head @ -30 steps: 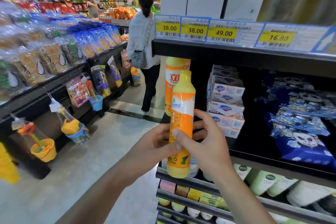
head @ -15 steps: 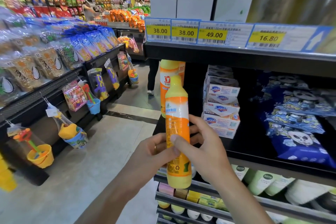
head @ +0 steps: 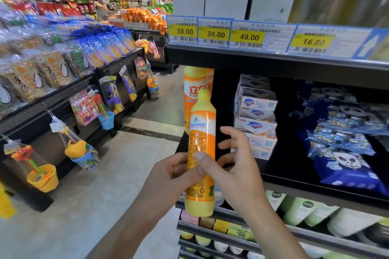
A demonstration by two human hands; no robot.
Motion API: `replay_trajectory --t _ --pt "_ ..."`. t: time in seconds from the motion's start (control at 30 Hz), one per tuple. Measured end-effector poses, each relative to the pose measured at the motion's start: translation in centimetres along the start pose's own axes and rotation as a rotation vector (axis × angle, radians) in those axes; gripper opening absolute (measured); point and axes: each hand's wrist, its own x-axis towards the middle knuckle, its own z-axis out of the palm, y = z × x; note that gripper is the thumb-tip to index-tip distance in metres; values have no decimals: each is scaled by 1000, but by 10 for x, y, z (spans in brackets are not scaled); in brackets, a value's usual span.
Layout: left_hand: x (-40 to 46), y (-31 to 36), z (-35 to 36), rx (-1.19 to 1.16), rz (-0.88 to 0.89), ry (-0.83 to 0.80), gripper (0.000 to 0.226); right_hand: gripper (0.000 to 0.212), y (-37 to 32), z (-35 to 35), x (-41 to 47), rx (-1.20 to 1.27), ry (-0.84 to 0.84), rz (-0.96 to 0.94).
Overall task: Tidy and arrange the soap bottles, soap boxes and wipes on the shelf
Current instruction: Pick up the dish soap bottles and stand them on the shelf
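dark shelf [head: 273,63], tiled supermarket aisle floor [head: 117,174]

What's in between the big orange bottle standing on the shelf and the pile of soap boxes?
Nothing stands there. In the head view, only dark bare shelf shows between the big orange bottle and the soap boxes.

The small soap bottle [head: 201,153] is yellow with an orange label. The big bottle [head: 194,94] behind it is orange with red writing. The soap boxes [head: 255,118] are white with blue badges. On the right, the wipes packs [head: 345,149] are dark blue with white panda faces. The price tags [head: 248,37] are yellow.
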Motion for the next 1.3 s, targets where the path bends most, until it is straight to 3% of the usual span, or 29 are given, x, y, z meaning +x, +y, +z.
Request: replay_trajectory --t 0.33,0.47,0.6,0.9,1.3 --pt "-2 2 2 80 0 81 52 79 -8 4 -2 -53 -45 75" --pt "-4 2 3 128 -14 87 36 60 -9 9 -3 -36 -21 87" --pt "-6 4 5 172 -21 89 36 54 -12 8 -4 -15 -15 70" --pt "-8 17 -8 116 -57 -62 49 51 -12 8 -10 80 26 25" --pt "-11 17 -7 121 -37 -45 30 51 -11 4 -13 37 -43 -58"
